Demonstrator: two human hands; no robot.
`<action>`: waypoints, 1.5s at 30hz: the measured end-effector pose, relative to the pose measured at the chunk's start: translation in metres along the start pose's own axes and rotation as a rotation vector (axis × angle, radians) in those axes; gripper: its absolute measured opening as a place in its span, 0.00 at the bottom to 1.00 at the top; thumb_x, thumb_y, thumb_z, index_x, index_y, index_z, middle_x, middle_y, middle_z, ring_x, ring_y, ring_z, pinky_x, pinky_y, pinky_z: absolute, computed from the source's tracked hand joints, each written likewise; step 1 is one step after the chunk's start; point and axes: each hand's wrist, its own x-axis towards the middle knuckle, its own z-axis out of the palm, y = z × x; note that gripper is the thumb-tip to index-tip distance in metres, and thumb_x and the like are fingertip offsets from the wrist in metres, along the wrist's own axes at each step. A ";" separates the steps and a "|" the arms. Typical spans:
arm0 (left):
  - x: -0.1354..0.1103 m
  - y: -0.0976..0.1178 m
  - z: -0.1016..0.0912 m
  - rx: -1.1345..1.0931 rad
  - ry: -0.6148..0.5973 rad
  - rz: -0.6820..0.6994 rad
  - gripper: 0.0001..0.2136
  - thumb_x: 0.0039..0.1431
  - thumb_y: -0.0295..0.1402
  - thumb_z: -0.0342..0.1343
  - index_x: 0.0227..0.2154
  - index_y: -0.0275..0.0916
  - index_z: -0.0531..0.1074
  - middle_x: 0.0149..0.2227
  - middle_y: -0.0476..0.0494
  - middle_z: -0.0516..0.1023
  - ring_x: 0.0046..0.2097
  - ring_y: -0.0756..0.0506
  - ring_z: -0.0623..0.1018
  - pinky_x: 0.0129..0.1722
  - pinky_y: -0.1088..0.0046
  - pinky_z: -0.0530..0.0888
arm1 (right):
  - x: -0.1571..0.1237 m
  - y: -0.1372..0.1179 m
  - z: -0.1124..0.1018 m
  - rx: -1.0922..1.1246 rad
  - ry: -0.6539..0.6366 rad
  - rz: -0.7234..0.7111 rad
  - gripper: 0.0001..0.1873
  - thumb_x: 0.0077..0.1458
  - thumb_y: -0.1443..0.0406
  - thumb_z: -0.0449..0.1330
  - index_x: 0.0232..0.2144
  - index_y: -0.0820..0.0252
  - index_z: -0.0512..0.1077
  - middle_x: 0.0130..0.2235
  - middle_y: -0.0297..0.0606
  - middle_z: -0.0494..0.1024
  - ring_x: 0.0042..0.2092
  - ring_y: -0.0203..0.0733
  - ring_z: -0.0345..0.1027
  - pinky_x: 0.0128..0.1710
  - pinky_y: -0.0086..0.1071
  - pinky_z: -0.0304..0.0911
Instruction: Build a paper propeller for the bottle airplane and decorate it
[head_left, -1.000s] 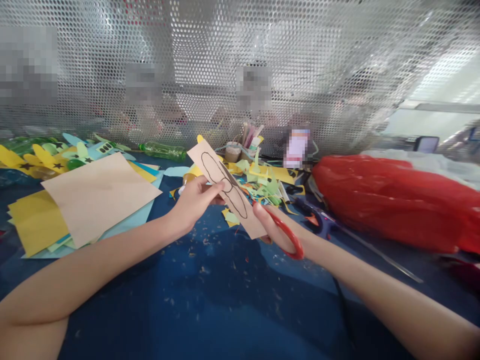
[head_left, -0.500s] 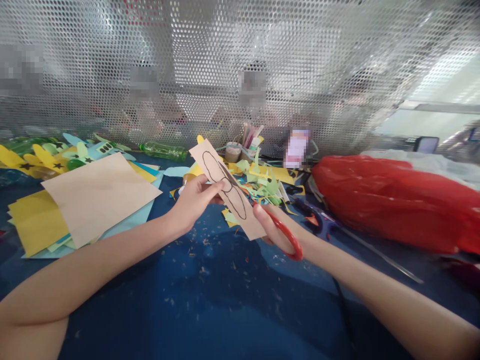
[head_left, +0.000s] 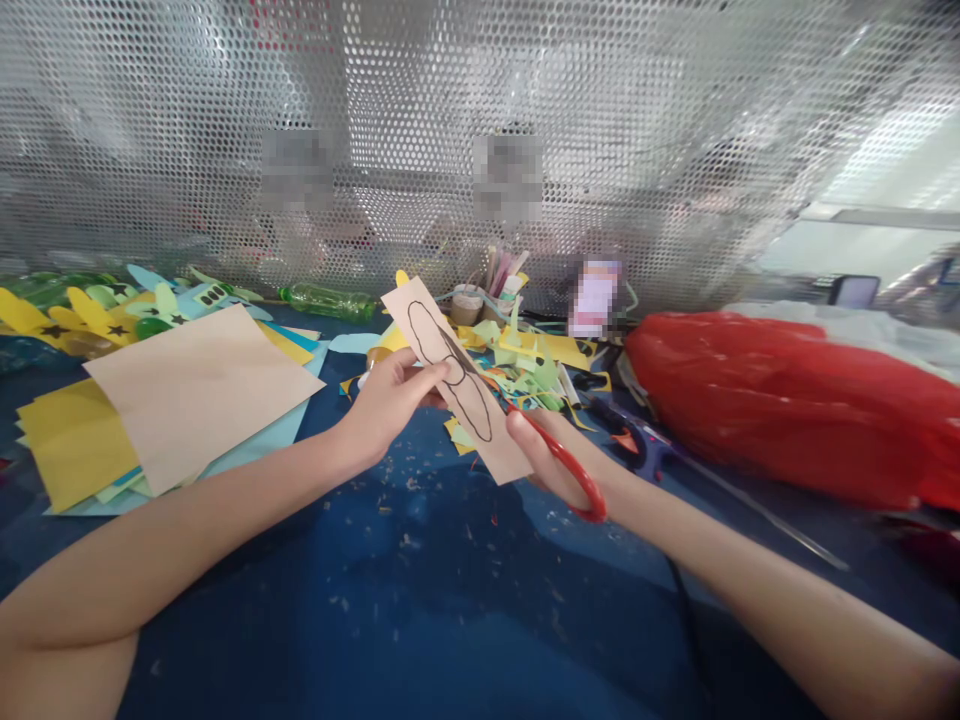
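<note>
A pale pink strip of paper (head_left: 475, 405) with a black outline of a long, narrow-waisted shape is held tilted above the table. My left hand (head_left: 390, 400) pinches its left edge, thumb on top near the middle of the drawing. On the right, my right hand (head_left: 551, 455) is closed round red-handled scissors (head_left: 574, 470). One red loop shows along the hand. The blades lie at the strip's right edge, partly hidden by the paper, so how far they are apart cannot be made out.
Stacked coloured paper sheets (head_left: 202, 390) lie at left, with yellow and blue cut-outs (head_left: 97, 315) behind. Paper scraps (head_left: 532, 365), a green bottle (head_left: 330, 300) and a cup of sticks (head_left: 501, 285) are farther back. A glue gun (head_left: 637, 440) and red plastic bag (head_left: 765, 410) lie right.
Almost nothing differs. The paper strip has shifted very slightly within the view; both hands keep their holds.
</note>
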 end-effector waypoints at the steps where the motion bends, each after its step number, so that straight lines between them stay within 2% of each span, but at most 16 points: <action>1: 0.000 0.000 0.000 -0.002 -0.003 -0.002 0.07 0.55 0.34 0.59 0.34 0.36 0.74 0.33 0.44 0.80 0.35 0.48 0.77 0.38 0.70 0.76 | 0.000 0.001 0.000 -0.006 -0.002 -0.001 0.27 0.63 0.47 0.42 0.18 0.55 0.54 0.16 0.30 0.59 0.21 0.35 0.52 0.22 0.31 0.54; 9: -0.001 0.000 0.001 -0.010 -0.002 -0.004 0.08 0.54 0.35 0.59 0.34 0.36 0.75 0.33 0.44 0.80 0.35 0.47 0.78 0.38 0.70 0.75 | 0.000 0.002 0.000 -0.025 -0.007 -0.020 0.27 0.63 0.46 0.41 0.18 0.54 0.53 0.17 0.30 0.58 0.21 0.34 0.50 0.21 0.32 0.50; 16: -0.001 0.002 0.001 -0.010 0.020 -0.015 0.08 0.56 0.34 0.57 0.33 0.35 0.75 0.33 0.43 0.80 0.35 0.47 0.78 0.36 0.71 0.75 | 0.000 0.003 -0.001 0.002 -0.030 -0.035 0.31 0.61 0.40 0.40 0.18 0.55 0.53 0.18 0.30 0.57 0.21 0.34 0.49 0.20 0.31 0.47; 22: -0.001 0.003 0.002 -0.007 0.038 -0.027 0.08 0.56 0.34 0.55 0.33 0.35 0.75 0.32 0.43 0.80 0.34 0.47 0.78 0.37 0.70 0.75 | 0.000 0.005 0.000 -0.009 -0.041 -0.021 0.31 0.60 0.39 0.39 0.19 0.55 0.52 0.20 0.29 0.55 0.23 0.33 0.47 0.22 0.31 0.47; 27: 0.000 0.002 0.002 -0.051 0.048 -0.024 0.07 0.55 0.33 0.55 0.32 0.36 0.74 0.31 0.44 0.80 0.34 0.46 0.79 0.37 0.69 0.75 | -0.001 0.006 0.001 0.001 -0.065 0.004 0.32 0.59 0.38 0.39 0.20 0.56 0.54 0.21 0.30 0.57 0.24 0.33 0.49 0.23 0.31 0.48; 45: 0.001 0.001 0.000 -0.052 0.035 -0.022 0.08 0.55 0.34 0.55 0.32 0.36 0.76 0.31 0.44 0.80 0.33 0.47 0.78 0.33 0.71 0.74 | 0.000 0.009 0.001 0.018 -0.047 -0.040 0.32 0.59 0.38 0.40 0.20 0.56 0.56 0.20 0.31 0.58 0.23 0.34 0.50 0.23 0.31 0.50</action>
